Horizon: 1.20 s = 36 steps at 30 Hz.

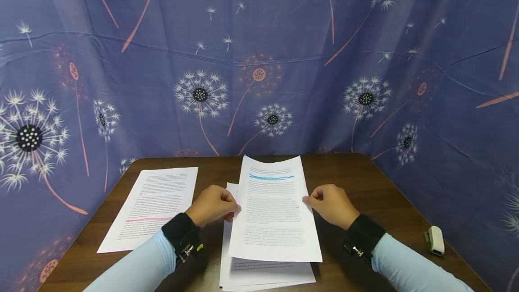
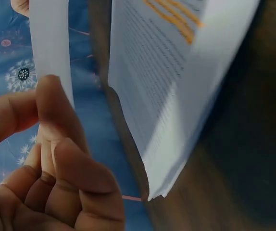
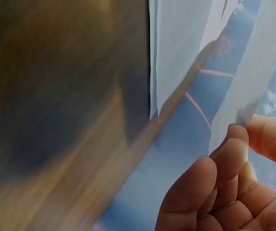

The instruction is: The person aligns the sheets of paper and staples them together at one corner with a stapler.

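- At the near edge, two light-blue sleeves (image 1: pixel 134 260) end in black wrist bands (image 1: pixel 180 233).
- A stack of white printed paper sheets (image 1: pixel 267 278) lies near the middle; its upper page carries orange marker lines (image 2: pixel 176 17), which the left wrist view shows.
- At the near right stands a small white device (image 1: pixel 436 240), close to the table's edge.
- The left hand (image 1: pixel 215 204) pinches the left edge of a white printed sheet with a blue marker line (image 1: pixel 273 220), which is raised above the stack.
- The right hand (image 1: pixel 334 204) pinches its right edge.
- Farther left, a white printed sheet with a pink line (image 1: pixel 156 202) lies flat on the brown wooden table (image 1: pixel 365 184).
- Farthest hangs a blue cloth with dandelion pattern (image 1: pixel 304 89).
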{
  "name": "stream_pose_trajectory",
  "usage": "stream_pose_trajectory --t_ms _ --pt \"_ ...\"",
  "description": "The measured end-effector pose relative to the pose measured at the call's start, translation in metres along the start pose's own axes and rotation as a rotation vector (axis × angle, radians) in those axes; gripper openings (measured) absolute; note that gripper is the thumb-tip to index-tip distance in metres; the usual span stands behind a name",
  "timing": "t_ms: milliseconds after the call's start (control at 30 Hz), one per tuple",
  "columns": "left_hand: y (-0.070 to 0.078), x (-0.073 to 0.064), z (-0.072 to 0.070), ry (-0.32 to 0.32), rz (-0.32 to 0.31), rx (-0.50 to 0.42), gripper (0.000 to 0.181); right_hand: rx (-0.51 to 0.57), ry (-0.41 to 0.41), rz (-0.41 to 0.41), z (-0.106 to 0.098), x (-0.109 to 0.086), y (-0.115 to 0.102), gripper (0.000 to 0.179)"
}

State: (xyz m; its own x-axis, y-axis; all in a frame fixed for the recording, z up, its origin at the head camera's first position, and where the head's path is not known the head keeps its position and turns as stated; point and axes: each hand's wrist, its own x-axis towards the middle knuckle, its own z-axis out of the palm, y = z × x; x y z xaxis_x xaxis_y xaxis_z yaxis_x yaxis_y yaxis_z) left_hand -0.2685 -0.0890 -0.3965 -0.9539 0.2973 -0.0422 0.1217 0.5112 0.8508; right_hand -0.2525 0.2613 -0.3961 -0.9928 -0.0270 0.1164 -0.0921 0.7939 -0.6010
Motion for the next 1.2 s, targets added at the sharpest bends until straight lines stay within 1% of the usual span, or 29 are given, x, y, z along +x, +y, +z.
stream_pose_trajectory --t_ms 100,167,367,500,733,867,1000,1200 --pt "-0.004 -0.007 -0.001 -0.018 0.002 0.005 0.014 -0.003 -0.015 -0.002 0.006 -0.005 -0.004 0.024" --pt "-0.007 -0.012 -0.002 -0.036 0.011 0.026 0.014 -0.003 -0.027 -0.005 0.01 -0.008 -0.005 0.024" --pt "-0.02 -0.023 -0.005 -0.111 0.024 0.064 0.018 -0.011 -0.057 -0.035 0.022 -0.013 -0.01 0.03" --pt "-0.027 -0.027 -0.006 -0.128 0.017 0.087 0.017 -0.014 -0.068 -0.061 0.031 -0.014 -0.009 0.031" --pt "-0.03 -0.03 -0.004 -0.126 -0.003 0.079 0.017 -0.018 -0.064 -0.047 0.042 -0.016 -0.01 0.033" --pt "-0.035 -0.029 -0.003 -0.124 0.008 0.122 0.019 -0.041 -0.06 -0.048 0.046 -0.015 -0.01 0.033" --pt "-0.041 -0.027 -0.001 -0.138 0.015 0.154 0.022 -0.06 -0.071 -0.035 0.051 -0.014 -0.009 0.033" --pt "-0.046 -0.027 0.002 -0.147 -0.01 0.188 0.023 -0.103 -0.06 -0.035 0.058 -0.013 -0.006 0.033"
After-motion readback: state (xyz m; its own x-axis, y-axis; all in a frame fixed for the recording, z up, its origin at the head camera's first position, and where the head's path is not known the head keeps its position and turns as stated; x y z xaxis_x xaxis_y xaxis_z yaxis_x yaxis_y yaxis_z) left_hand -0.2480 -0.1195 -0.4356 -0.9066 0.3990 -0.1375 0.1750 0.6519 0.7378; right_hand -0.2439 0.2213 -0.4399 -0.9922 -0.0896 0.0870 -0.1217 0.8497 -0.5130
